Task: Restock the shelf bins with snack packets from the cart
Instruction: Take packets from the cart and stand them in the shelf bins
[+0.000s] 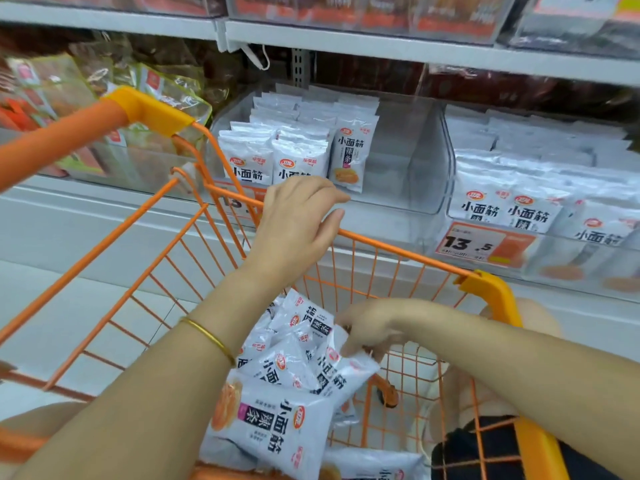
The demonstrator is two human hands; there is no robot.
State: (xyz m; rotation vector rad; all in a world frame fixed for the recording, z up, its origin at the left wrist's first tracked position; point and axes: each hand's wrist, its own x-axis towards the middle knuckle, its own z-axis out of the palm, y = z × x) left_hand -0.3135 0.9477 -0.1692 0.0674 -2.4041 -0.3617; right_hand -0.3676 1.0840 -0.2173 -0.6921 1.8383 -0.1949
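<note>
My right grip point(370, 332) is down inside the cart point(485, 282), fingers and thumb pinching the top edge of 1 white packet point(349, 375) that lies on the pile of packets point(277, 420). My left grip point(298, 216) hangs over the cart's far rim, fingers loosely bent and holding nothing; whether it touches the wire I cannot tell.

The middle bin point(408, 174) on the shelf is, I judge, about half done. 3 columns of shelved packets point(298, 150) stand upright along its left side, while the right side shows only bare clear plastic. The right-hand bin point(449, 188) beside it looks full of the same white packets. A good heap lies in the cart, flat and crossed over each other, so there is stock for the gap. What is left, as I read it, is to lift this packet out, stand it in the empty right part of the middle bin, and repeat until that side matches the left
</note>
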